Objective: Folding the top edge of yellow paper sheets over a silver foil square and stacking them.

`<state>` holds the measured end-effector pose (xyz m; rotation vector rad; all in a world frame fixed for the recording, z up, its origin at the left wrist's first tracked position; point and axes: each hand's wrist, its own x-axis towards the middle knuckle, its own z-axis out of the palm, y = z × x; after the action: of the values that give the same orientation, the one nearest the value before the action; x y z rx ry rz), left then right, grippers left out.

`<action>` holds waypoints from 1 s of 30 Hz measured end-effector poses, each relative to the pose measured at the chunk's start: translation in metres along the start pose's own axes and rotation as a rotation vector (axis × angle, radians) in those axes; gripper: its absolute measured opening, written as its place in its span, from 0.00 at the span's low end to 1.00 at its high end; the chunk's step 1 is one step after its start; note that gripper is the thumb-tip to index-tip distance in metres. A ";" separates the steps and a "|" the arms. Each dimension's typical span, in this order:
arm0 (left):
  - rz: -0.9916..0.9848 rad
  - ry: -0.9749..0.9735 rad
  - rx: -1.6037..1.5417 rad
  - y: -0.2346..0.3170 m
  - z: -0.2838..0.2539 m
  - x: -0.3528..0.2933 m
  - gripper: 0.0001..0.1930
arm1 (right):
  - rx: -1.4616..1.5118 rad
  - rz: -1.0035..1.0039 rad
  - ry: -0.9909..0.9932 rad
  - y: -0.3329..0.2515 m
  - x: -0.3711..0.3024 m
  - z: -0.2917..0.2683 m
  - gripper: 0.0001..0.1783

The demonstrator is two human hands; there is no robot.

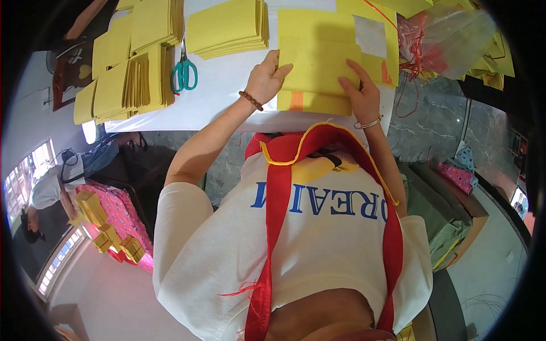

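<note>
A yellow folded paper sheet (318, 51) lies in front of me on the white-covered table, with an orange strip near its lower edge. My left hand (264, 78) is closed on its left side, the thumb toward the front edge and the other fingers curled at the border. At the right edge is my right hand (364, 94), its thumb and index finger on top of the paper and the rest of the fingers bent beside it. Under and behind it more yellow paper (387, 54) shows, with a pale silver patch. Teal-handled scissors (184, 74) lie left of my left hand.
Stacks of folded yellow paper (128, 82) cover the table's left side, with another stack (227, 28) at the back. A clear plastic bag (449, 40) with red string stands at the right. At far left a person (48, 184) is near a pink cloth (122, 210) holding gold bundles.
</note>
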<state>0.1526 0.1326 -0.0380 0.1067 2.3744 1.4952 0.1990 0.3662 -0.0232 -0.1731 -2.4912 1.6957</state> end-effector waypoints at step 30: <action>0.751 -0.061 0.877 0.030 0.030 0.002 0.32 | -0.642 -0.246 0.027 -0.017 -0.028 -0.007 0.26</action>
<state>0.1568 0.1726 -0.0234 1.3250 2.8923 0.4891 0.2276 0.3614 -0.0057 0.0540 -2.8023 0.7618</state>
